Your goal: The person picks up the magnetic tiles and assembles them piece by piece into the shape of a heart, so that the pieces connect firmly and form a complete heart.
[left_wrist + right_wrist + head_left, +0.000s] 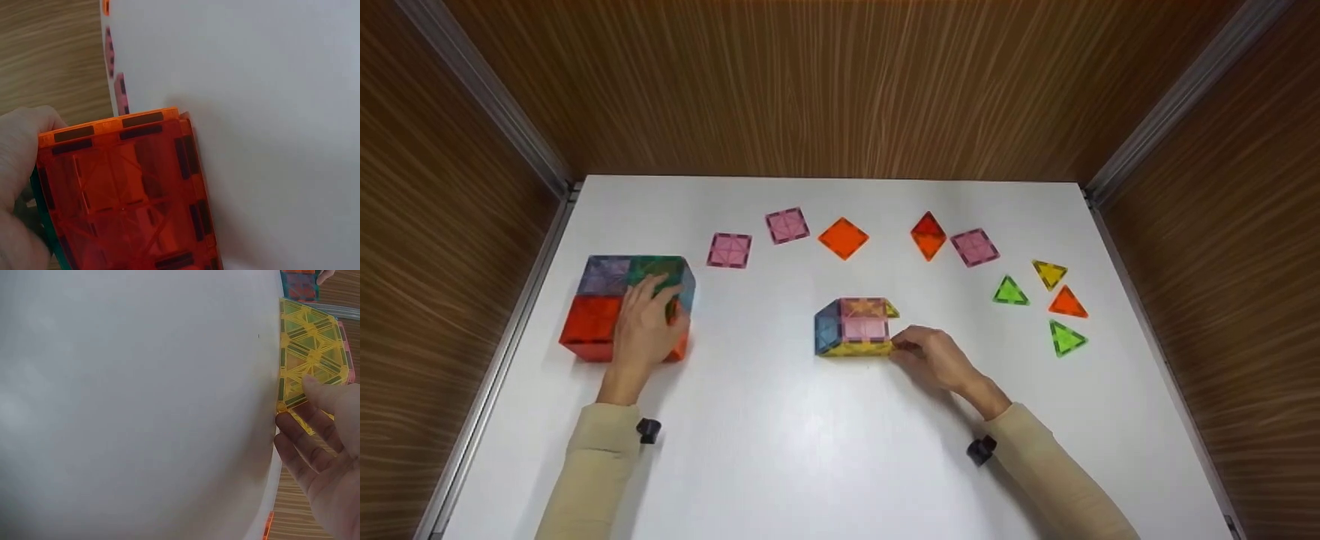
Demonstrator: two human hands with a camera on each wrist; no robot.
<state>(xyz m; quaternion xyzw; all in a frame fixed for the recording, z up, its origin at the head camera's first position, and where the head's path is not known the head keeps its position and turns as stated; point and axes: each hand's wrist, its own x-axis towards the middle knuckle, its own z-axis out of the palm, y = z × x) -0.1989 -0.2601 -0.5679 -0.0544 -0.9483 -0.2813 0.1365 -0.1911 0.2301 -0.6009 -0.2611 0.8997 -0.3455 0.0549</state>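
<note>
On the left stands a large block of magnetic tiles [591, 319] with blue, green, red and orange faces. My left hand [649, 326] rests over its green and orange part, fingers spread; in the left wrist view, the red face [124, 185] hides part of that hand. Near the middle sits a smaller magnetic-tile shape [864, 326], pink above, blue at its left end and yellow along the front. My right hand [937, 356] pinches its right end. In the right wrist view, the thumb presses the yellow triangle-patterned face [309, 349], other fingers beside the end.
Pink square tiles [730, 250], an orange square tile [844, 238] and a red-orange diamond [928, 236] lie flat along the back. Several loose triangle tiles [1067, 302] lie at the right. Wood-grain panels [840, 90] enclose the white table [780, 450] at the back and sides.
</note>
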